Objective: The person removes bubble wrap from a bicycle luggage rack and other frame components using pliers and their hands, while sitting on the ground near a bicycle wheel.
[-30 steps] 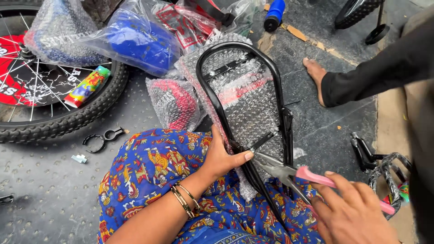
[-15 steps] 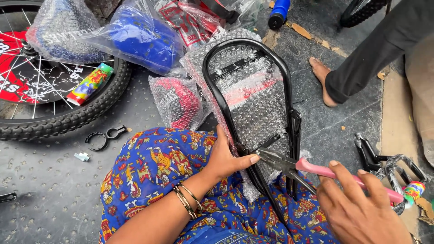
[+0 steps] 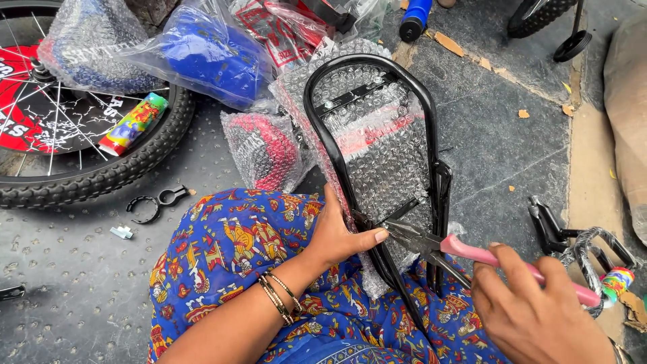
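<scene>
My left hand [image 3: 337, 236] clasps the black carrier frame [image 3: 323, 128] (bubble-wrapped) on my lap | my right hand [image 3: 539, 310] closed around pink-handled pliers [image 3: 431, 243], tips at frame's lower bar | bicycle wheel [image 3: 101, 168] at floor's left edge.

Black tubular metal carrier rack [image 3: 377, 155], arched at far end, rests tilted across patterned blue lap, legs running near. Bubble wrap [image 3: 377, 145] clings inside frame, red part showing through, wrap partly torn at near end. Left hand [image 3: 337, 232] grips left rail, thumb pressed toward crossbar. Pink-handled pliers [image 3: 465, 253], held in right hand [image 3: 532, 313] at near right, point left, steel nose touching wrap at lower crossbar just beside left thumb.
</scene>
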